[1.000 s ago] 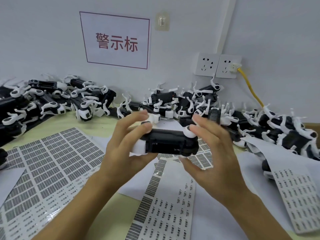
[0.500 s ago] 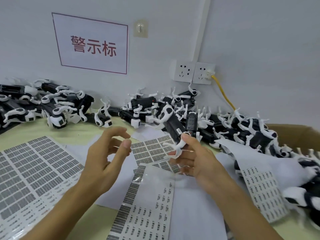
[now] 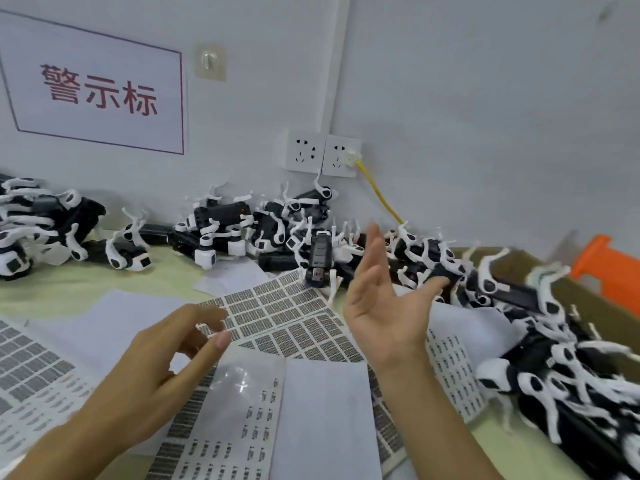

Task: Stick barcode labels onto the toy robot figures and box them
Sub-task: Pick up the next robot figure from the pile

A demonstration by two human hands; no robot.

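Neither grip holds anything. Right hand (image 3: 384, 306) spread flat, palm up, fingers straight; left hand (image 3: 166, 368) loosely curled, thumb and forefinger apart, over the barcode label sheets (image 3: 287, 313) on the worktop (image 3: 69, 289).

Nearest loose toy robot figure (image 3: 320, 263) lies at 11 o'clock from the right hand, just beyond its fingertips, long axis running 12 to 6. Right hand is nearer; left is well apart from it.

Figure: black body, white jointed legs splayed outward. More figures are heaped at 3 o'clock toward the cardboard box (image 3: 588, 299).
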